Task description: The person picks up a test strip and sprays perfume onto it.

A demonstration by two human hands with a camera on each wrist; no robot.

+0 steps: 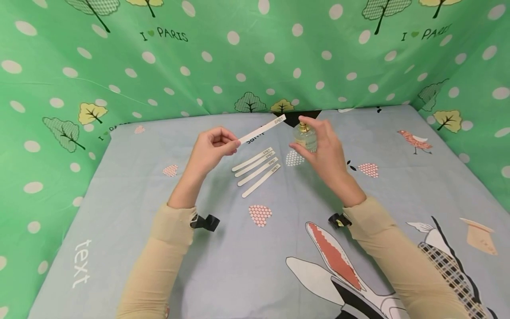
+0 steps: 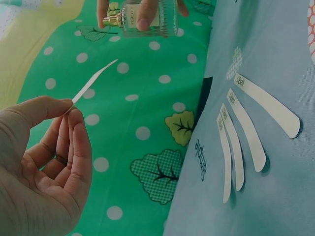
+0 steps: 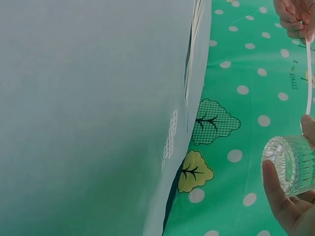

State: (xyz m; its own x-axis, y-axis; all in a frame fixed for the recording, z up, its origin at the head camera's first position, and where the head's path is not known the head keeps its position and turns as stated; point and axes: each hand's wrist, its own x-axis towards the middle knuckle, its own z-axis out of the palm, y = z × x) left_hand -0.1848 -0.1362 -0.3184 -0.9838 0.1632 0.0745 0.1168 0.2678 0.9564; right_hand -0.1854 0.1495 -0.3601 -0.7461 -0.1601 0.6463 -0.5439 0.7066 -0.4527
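My left hand pinches a white perfume test strip by one end between thumb and fingers, its printed end pointing up to the right. In my right hand is a clear ribbed glass perfume bottle with a gold spray top. The index finger rests on that top, and the thumb lies against the glass. The strip's free end is just left of the bottle, apart from it. Below, several more test strips lie fanned on the cloth. The right wrist view shows the bottle's round base.
A blue-grey tablecloth printed with hearts, a bird and a rabbit covers the table. Green dotted fabric hangs behind and at both sides. Black wrist straps stick out below both sleeves.
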